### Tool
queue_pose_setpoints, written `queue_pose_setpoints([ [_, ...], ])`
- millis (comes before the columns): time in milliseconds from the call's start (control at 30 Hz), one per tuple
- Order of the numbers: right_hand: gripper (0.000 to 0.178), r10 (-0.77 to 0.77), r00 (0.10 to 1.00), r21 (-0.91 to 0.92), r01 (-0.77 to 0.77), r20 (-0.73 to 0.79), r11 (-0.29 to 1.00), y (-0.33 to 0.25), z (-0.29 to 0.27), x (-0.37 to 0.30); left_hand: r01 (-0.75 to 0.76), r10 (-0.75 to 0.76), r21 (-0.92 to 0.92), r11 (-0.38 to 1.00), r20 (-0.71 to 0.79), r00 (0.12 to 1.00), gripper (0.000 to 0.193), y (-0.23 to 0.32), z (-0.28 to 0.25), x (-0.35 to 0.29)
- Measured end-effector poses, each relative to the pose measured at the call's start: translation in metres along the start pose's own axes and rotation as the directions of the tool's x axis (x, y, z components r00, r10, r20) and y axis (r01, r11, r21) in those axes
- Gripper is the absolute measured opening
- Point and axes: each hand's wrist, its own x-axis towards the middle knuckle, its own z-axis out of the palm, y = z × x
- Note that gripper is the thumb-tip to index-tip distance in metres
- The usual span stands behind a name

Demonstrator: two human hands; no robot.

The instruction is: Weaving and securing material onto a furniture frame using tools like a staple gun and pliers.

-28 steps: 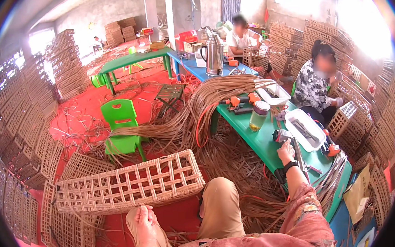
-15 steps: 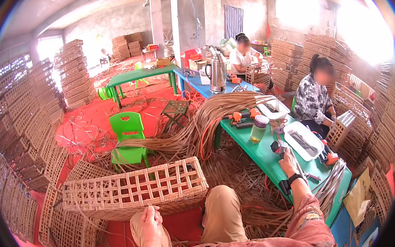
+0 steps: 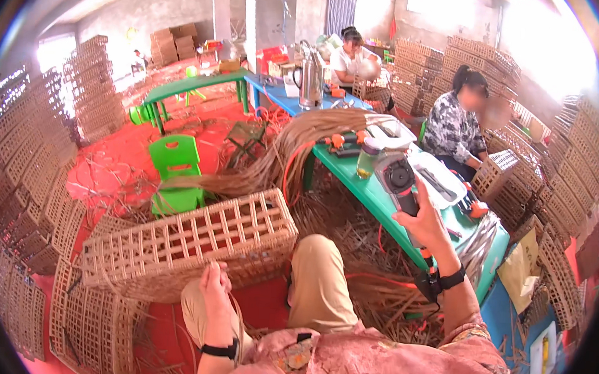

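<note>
My right hand (image 3: 426,221) is raised over the green table (image 3: 407,228), wrapped round a grey and black hand-held power tool (image 3: 399,176). A round black part shows on the tool's head, and orange shows at its lower end by my wrist. Beside the near side of a long woven basket (image 3: 193,239) is my left hand (image 3: 216,285), its fingers closed. Whatever they pinch is hidden; a thin brown strip runs down along that wrist. The basket lies tilted in front of my knees, its open lattice facing up.
On the green table are a lidded jar (image 3: 368,157), a white tray (image 3: 442,181), and a bundle of strips (image 3: 481,243). A green chair (image 3: 177,173) stands beyond the basket. Stacked baskets (image 3: 29,184) line the left side. Two people sit working at the far right.
My right hand has lifted the power tool off the green table and brought it up nearer. The view has shifted slightly; my left hand stays closed beside the basket.
</note>
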Motion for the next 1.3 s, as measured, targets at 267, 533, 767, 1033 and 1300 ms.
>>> queue_pose_setpoints([
  [267, 0.074, -0.152, 0.984, 0.036, 0.149, 0.095, 0.988, -0.099, -0.006, -0.069, -0.003, 0.006, -0.056, 0.998, 0.056, 0.998, 0.027, -0.009, -0.004, 0.002],
  [533, 0.080, -0.402, 0.866, 0.146, 0.375, 0.298, 0.916, -0.101, 0.030, -0.078, 0.036, -0.033, -0.048, 0.998, 0.068, 0.997, 0.025, 0.001, -0.002, -0.019],
  [767, 0.075, -0.350, 0.841, 0.221, 0.280, 0.412, 0.934, -0.098, 0.061, -0.069, 0.084, -0.084, 0.016, 0.996, 0.011, 0.996, 0.026, 0.009, -0.003, -0.033],
  [1033, 0.070, -0.310, 0.820, 0.320, 0.165, 0.481, 0.933, -0.095, 0.083, -0.070, 0.150, -0.149, 0.027, 0.988, -0.047, 0.988, 0.027, 0.020, -0.002, -0.039],
  [1300, 0.063, -0.262, 0.812, 0.278, 0.129, 0.521, 0.952, -0.094, 0.084, -0.078, 0.147, -0.146, 0.005, 0.989, -0.066, 0.987, 0.027, 0.017, 0.000, -0.043],
])
